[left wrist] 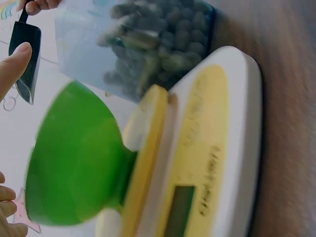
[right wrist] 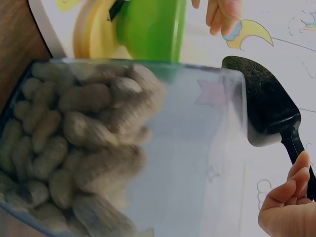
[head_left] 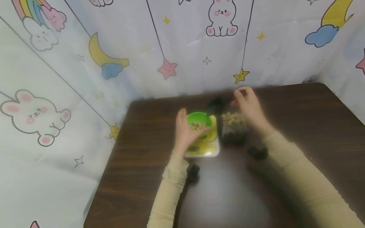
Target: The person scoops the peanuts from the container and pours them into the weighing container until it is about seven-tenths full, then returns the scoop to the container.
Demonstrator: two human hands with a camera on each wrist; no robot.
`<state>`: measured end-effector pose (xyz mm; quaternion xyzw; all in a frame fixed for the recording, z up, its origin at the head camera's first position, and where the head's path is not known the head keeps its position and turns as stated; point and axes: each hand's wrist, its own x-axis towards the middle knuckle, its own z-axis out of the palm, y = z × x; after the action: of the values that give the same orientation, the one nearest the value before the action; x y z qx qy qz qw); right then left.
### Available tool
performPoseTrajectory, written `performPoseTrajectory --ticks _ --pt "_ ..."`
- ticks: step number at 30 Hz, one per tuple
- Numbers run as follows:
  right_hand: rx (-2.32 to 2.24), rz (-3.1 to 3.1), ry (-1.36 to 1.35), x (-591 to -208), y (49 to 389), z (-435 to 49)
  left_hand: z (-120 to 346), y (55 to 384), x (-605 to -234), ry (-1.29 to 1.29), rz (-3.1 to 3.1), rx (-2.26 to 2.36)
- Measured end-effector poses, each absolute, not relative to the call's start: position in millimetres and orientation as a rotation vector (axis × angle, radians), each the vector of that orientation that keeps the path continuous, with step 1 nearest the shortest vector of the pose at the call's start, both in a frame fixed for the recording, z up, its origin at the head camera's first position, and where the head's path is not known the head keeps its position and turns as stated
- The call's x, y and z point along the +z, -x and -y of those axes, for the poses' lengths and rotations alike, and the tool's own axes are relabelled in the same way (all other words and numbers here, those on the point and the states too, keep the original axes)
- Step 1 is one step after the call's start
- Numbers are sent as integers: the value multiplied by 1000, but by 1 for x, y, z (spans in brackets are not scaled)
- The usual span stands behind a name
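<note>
Now, right hand (head_left: pixel 251 107) is grasping the scoop (right wrist: pixel 269 98), best tipped low; left hand (head_left: pixel 184 133), fingers relaxed, is flanking the bowl (left wrist: pixel 74 163).

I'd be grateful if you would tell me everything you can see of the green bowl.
The bowl is bright green, smooth and plain, apparently plastic, with a rounded wall that narrows to a small foot. It stands upright on the yellow plate of the scale. In the head view, pale peanuts lie inside, below the rim. The left hand is spread around it, though whether it touches the bowl is hard to tell.
</note>
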<state>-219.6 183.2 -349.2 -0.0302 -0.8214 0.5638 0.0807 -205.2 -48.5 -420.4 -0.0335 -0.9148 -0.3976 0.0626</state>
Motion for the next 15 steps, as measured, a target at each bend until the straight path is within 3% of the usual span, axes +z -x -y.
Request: performPoseTrajectory --ticks 15 --pt "2067 1916 50 -327 211 -213 6 207 -397 307 2865 -1106"
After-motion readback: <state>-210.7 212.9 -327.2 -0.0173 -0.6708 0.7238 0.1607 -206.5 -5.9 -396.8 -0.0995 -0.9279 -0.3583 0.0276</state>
